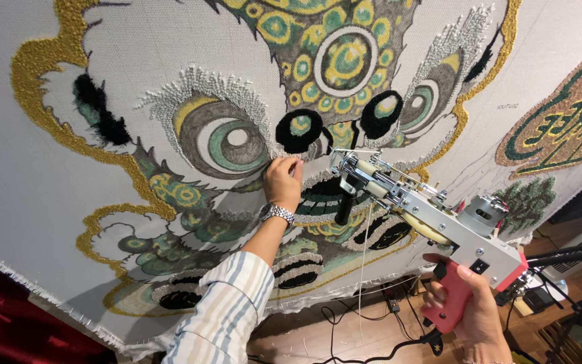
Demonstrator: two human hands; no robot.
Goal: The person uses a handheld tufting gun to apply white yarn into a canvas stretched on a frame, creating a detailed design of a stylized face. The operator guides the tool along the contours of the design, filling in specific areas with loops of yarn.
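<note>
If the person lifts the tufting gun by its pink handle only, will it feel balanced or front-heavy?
Probably front-heavy: the tufting gun carries a long metal body and motor ahead of the pink handle held by the right hand. It looks rigid. Its trailing white yarn may snag.

Left hand on tufting cloth; tufting gun to right.

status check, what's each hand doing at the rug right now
Left hand pinching at the tufted lion-face rug cloth, beside the green eye. Right hand shut on the silver, red-handled tufting gun, needle off the cloth. White yarn hangs slack between.
</note>
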